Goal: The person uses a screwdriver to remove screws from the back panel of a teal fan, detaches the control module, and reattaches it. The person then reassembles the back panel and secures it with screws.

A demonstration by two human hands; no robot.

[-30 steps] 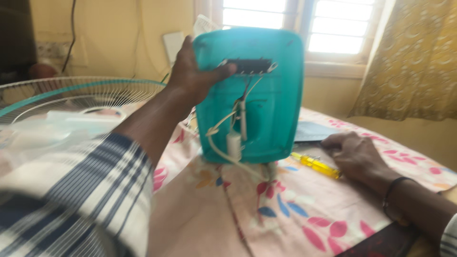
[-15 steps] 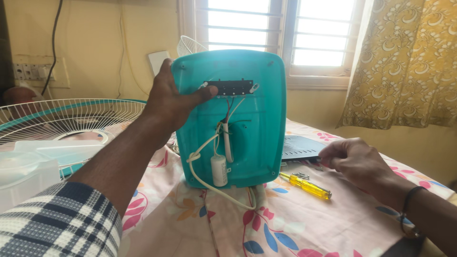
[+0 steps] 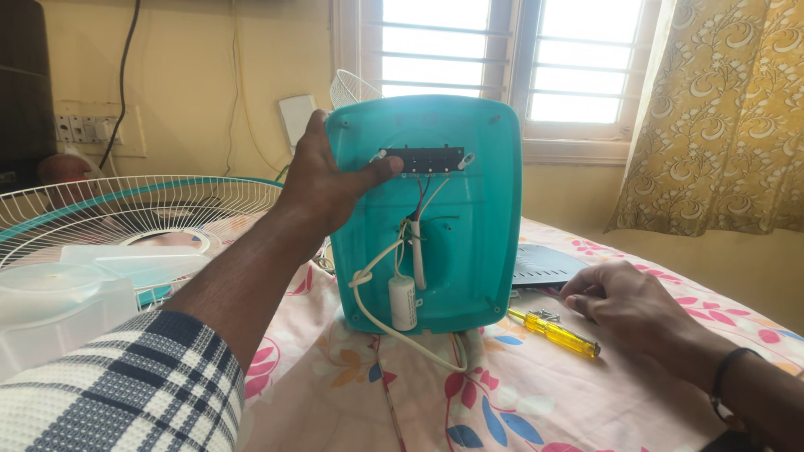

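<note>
Inspection step, by my reading: left hand (image 3: 331, 180) grips the upright teal fan base (image 3: 452, 226) mid-frame; right hand (image 3: 624, 297), loosely curled and empty, rests beside the yellow screwdriver (image 3: 554, 331) lower right, likely needed next.

You have no packages, labels or signs before you, and nothing on the table carries a sticker or a printed panel that shows. The one possible screen is the dark, flat rectangle (image 3: 23, 84) at the far left edge, standing upright against the yellow wall above the switchboard; it is black and unlit, and you cannot tell from here whether it is truly a display.
</note>
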